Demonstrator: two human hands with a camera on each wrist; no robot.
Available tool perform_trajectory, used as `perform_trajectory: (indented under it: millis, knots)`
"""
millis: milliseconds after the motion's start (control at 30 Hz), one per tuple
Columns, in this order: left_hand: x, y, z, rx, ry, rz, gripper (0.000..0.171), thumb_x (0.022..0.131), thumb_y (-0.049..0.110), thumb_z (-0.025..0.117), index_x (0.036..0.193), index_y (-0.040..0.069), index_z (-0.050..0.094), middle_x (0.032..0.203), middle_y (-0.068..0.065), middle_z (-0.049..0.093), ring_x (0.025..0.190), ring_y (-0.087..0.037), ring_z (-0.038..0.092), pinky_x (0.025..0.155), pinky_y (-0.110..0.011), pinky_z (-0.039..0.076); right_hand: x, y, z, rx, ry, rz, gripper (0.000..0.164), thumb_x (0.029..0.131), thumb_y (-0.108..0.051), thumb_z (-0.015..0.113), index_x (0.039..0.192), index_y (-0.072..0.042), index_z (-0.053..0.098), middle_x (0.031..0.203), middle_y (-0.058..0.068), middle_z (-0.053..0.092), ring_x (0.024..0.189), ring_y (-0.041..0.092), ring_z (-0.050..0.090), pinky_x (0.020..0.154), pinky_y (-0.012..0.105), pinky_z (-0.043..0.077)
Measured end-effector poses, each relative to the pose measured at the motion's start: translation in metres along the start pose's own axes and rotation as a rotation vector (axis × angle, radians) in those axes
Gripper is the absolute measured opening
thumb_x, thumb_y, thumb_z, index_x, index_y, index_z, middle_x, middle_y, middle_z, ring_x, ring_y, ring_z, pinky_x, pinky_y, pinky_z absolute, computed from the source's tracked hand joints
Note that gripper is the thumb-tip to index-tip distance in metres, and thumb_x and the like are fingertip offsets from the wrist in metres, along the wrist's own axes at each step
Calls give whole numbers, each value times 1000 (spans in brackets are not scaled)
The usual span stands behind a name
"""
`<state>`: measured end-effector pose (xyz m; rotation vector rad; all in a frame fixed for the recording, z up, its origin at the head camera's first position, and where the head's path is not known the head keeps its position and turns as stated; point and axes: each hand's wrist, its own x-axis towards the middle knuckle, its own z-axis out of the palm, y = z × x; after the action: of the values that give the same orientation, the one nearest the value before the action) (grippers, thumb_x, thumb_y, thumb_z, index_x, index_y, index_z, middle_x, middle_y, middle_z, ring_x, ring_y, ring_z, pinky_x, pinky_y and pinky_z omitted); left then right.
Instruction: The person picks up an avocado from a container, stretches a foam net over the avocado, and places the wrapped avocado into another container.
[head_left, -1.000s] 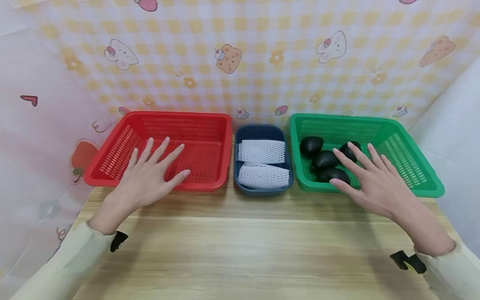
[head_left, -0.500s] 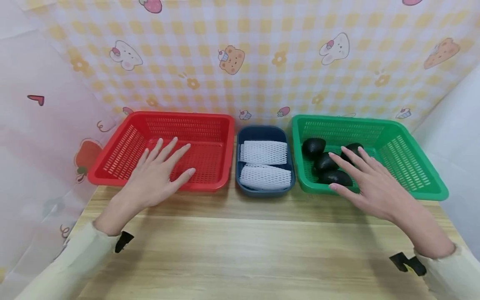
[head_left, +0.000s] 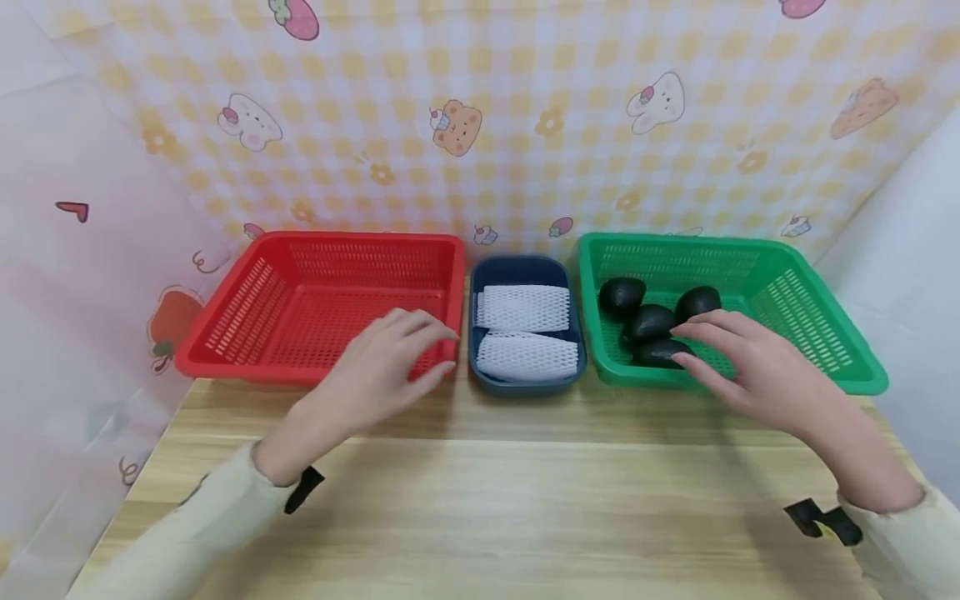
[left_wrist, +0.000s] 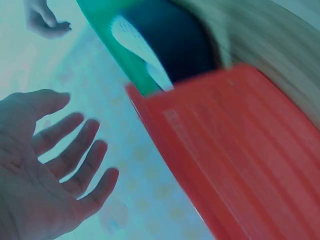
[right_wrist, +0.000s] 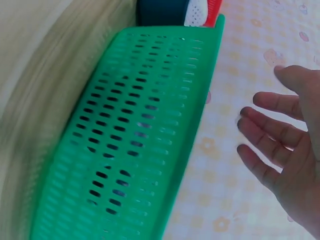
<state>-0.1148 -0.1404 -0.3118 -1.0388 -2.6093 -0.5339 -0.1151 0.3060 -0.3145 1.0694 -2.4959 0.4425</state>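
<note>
The left hand (head_left: 378,367) was up over the near right part of the red basket (head_left: 367,260). Its fingers were a little bent, with a wide gap by the thumb, and it had hold of nothing. The tips pointed right, toward the blue box (head_left: 521,268).

The right hand (head_left: 761,367) was over the near side of the green basket (head_left: 810,325). Its fingers were softly bent, its thumb was apart from them, and it held nothing. The tips were right by the black fruits (head_left: 649,322), but I can't tell if they touched one.

There were four fruits, all in the left half of the green basket. One lay far left, one near, one in the middle and one far on the right of the bunch.

The blue box stood between the two baskets. Two white nets (head_left: 528,357) lay in it, one far and one near. Baskets and box sat at the far side of the wooden table (head_left: 480,508). Behind them hung a yellow checked cloth (head_left: 510,167).
</note>
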Motion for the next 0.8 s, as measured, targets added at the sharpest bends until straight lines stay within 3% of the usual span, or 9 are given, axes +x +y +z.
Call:
perform_trajectory:
  millis: [167, 267, 433, 533, 633, 700, 800]
  knots:
    - [17, 18, 21, -27, -100, 114, 33, 85, 22, 85, 114, 12, 74, 101, -1, 69, 83, -15, 57, 71, -27, 49, 4, 5, -10, 21, 63, -41, 54, 106, -53, 42, 105, -10, 73, 86, -13, 59, 71, 3, 53, 61, 18, 43]
    - [25, 26, 33, -14, -164, 132, 32, 86, 23, 83, 115, 14, 74, 101, 0, 69, 83, -15, 58, 72, -27, 49, 7, 7, -20, 23, 75, -38, 55, 105, -55, 41, 99, -10, 73, 76, -17, 52, 62, 0, 44, 57, 16, 39]
    - [31, 33, 50, 35, -245, 93, 34, 87, 23, 83, 119, 14, 73, 109, -3, 69, 94, -18, 62, 79, -31, 52, 11, 11, -32, 3, 81, -30, 51, 104, -53, 44, 93, -12, 72, 71, -18, 52, 57, -1, 40, 52, 15, 35]
    - [31, 33, 58, 49, -252, 70, 34, 87, 20, 83, 119, 13, 73, 110, -4, 69, 96, -20, 62, 81, -32, 53, 12, 14, -37, 9, 60, -11, 33, 105, -40, 56, 92, -14, 71, 71, -19, 52, 56, -1, 41, 52, 15, 35]
    - [30, 32, 65, 51, -250, 58, 32, 88, 17, 82, 118, 13, 74, 109, -4, 70, 95, -19, 62, 79, -31, 54, 11, 19, -41, 15, 21, 22, 5, 96, -13, 72, 93, -16, 71, 72, -19, 53, 56, -1, 43, 51, 15, 36]
    - [29, 31, 70, 56, -256, 57, 29, 89, 15, 81, 117, 13, 74, 106, -4, 70, 92, -18, 63, 76, -30, 54, 10, 23, -43, 15, -14, 50, 21, 87, 2, 77, 94, -17, 70, 72, -18, 54, 56, -1, 45, 52, 15, 38]
    - [30, 32, 75, 81, -265, 54, 28, 89, 13, 80, 117, 13, 75, 103, -4, 70, 89, -18, 64, 74, -29, 54, 9, 27, -45, 18, -81, 96, 34, 80, 10, 79, 96, -18, 69, 73, -19, 54, 57, -1, 46, 52, 16, 38]
